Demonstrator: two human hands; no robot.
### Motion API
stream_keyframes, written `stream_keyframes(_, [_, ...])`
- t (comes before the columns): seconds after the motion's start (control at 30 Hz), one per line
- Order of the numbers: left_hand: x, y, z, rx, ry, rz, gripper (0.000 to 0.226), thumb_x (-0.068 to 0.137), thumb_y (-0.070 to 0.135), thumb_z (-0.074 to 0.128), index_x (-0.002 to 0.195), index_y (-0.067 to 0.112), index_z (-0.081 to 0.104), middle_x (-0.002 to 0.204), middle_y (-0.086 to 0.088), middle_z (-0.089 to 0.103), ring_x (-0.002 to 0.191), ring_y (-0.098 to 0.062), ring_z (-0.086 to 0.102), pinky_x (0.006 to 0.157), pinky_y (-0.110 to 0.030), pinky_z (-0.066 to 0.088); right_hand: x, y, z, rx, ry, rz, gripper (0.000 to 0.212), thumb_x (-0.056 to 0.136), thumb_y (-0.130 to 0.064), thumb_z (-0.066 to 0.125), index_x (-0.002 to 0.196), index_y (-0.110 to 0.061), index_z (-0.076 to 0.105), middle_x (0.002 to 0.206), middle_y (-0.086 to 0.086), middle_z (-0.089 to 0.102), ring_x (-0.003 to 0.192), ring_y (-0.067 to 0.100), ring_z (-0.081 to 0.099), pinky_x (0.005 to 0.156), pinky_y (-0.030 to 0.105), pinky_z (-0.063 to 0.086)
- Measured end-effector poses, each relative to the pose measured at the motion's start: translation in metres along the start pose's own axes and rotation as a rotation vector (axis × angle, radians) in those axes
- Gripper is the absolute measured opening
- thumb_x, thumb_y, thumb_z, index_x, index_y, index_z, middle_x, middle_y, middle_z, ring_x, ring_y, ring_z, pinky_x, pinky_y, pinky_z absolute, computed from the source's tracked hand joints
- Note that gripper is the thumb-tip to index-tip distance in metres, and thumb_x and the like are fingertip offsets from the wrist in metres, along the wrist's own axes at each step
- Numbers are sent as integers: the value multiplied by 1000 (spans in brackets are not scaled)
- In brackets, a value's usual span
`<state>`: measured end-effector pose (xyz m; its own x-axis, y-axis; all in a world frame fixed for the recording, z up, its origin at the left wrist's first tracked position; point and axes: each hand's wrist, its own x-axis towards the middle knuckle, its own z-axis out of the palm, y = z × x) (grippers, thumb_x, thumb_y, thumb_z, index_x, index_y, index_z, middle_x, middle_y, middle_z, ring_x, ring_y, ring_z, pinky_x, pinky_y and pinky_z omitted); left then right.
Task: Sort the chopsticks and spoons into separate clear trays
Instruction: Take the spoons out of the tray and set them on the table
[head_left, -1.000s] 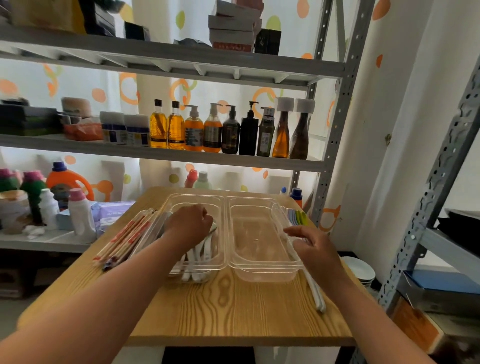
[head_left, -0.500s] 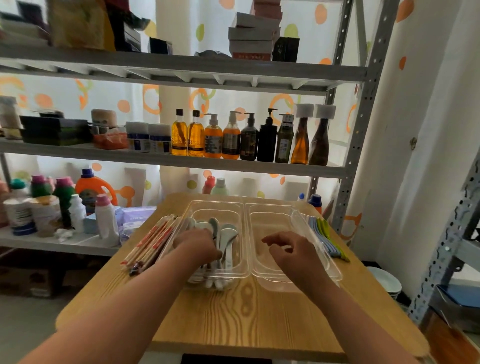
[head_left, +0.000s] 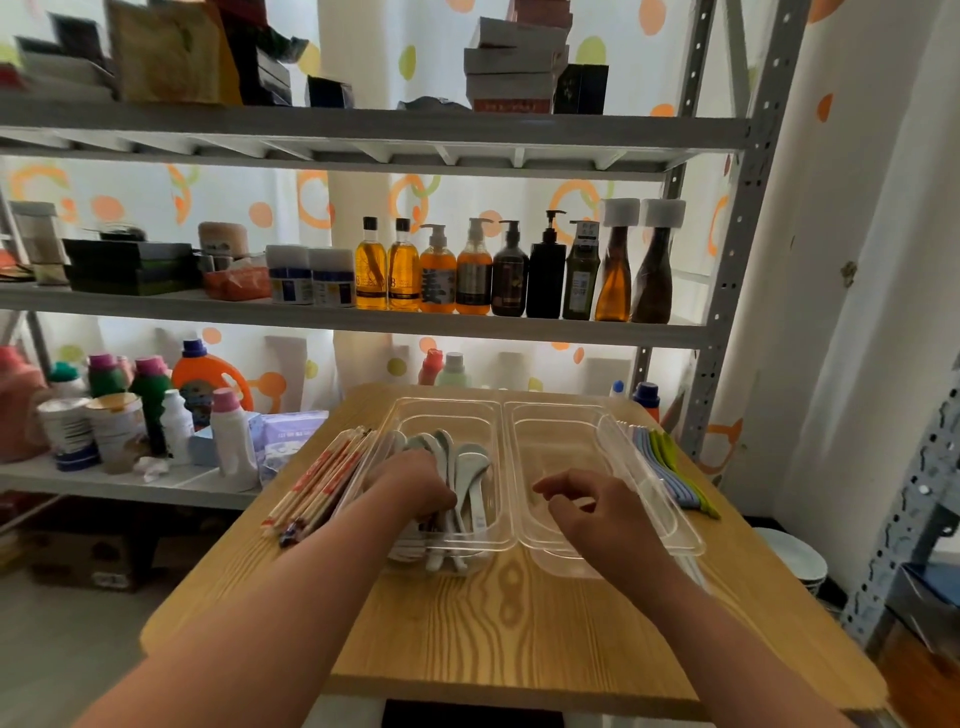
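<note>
The left hand (head_left: 415, 486) is closed over the pale soup spoons (head_left: 462, 467) in the left clear tray (head_left: 441, 410); the right hand (head_left: 602, 512) is held loosely curled and empty above the empty right clear tray (head_left: 561, 415). The spoons look hard, glossy and breakable, best taken by the handles, while the light, stiff chopsticks (head_left: 317, 483) lying beside the left tray are best gathered at mid-length.

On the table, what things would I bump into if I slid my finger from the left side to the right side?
Chopsticks with red marks → clear tray holding the white spoons → empty clear tray → bundle of blue and green chopsticks.
</note>
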<state>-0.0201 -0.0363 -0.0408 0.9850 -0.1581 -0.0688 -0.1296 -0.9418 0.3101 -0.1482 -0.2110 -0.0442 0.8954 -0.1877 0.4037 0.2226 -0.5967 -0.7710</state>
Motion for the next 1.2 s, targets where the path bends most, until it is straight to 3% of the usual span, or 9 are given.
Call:
stream_keyframes(0.17, [1, 0, 1, -165, 29, -13, 27, 89, 24, 62, 108, 6, 56, 102, -10, 65, 95, -21, 65, 88, -34, 55, 0, -5, 0, -18, 3, -14, 21, 87, -12, 57, 90, -30, 66, 86, -22, 61, 81, -10, 56, 65, 4, 42])
stream_keyframes(0.4, [1, -3, -4, -656, -57, -62, 26, 84, 6, 68, 104, -2, 53, 95, -18, 65, 85, -26, 69, 82, -39, 58, -2, -11, 2, -50, 12, -38, 18, 87, -12, 57, 94, -24, 69, 83, -22, 61, 81, -11, 56, 65, 1, 42])
stream_keyframes(0.57, [-11, 4, -15, -901, -108, -28, 20, 89, 5, 61, 106, -5, 57, 96, -19, 63, 72, -18, 62, 62, -22, 56, -1, -12, 5, -44, 23, -28, 18, 87, -12, 57, 94, -23, 70, 82, -22, 62, 80, -10, 57, 64, 1, 41])
stream_keyframes(0.7, [-26, 13, -22, -970, -162, 125, 14, 91, 9, 59, 100, -2, 64, 88, -11, 66, 72, -14, 59, 59, -18, 52, 1, -14, 8, 40, 60, -1, 19, 90, -15, 57, 106, -20, 67, 91, -14, 64, 85, -5, 59, 70, 6, 45])
stream_keyframes(0.8, [-32, 23, -24, -931, -175, 294, 18, 92, 17, 61, 103, 4, 69, 88, -6, 71, 77, -14, 61, 64, -20, 49, 3, -13, 9, 99, 81, 42, 30, 92, -24, 55, 122, -20, 59, 108, -2, 66, 95, 8, 62, 81, 19, 50])
stream_keyframes(0.9, [-34, 35, -24, -885, -129, 397, 19, 93, 21, 61, 104, 9, 70, 85, 1, 72, 81, -15, 60, 74, -27, 47, 5, -12, 8, 127, 71, 79, 37, 92, -30, 55, 128, -18, 55, 113, 2, 65, 94, 12, 64, 74, 16, 50])
stream_keyframes(1.0, [-41, 47, -25, -911, -145, 498, 14, 93, 23, 59, 99, 15, 69, 87, 2, 70, 83, -12, 61, 75, -25, 46, 4, -16, 6, 224, 57, 65, 34, 92, -29, 55, 124, -18, 57, 102, 1, 69, 74, 5, 66, 57, 9, 48])
stream_keyframes(1.07, [-44, 53, -24, -964, -178, 550, 13, 94, 22, 58, 99, 15, 68, 91, -2, 68, 85, -12, 61, 76, -26, 46, 2, -20, 4, 312, 74, 31, 30, 92, -27, 54, 121, -20, 57, 93, -1, 70, 72, 3, 67, 58, 10, 48])
stream_keyframes(1.2, [-47, 67, -19, -1130, -229, 570, 18, 93, 22, 59, 106, 12, 67, 96, -4, 66, 96, -20, 60, 92, -40, 45, 1, -19, -5, 346, 155, -28, 36, 90, -28, 55, 125, -30, 49, 89, 2, 70, 81, 2, 67, 66, 15, 53])
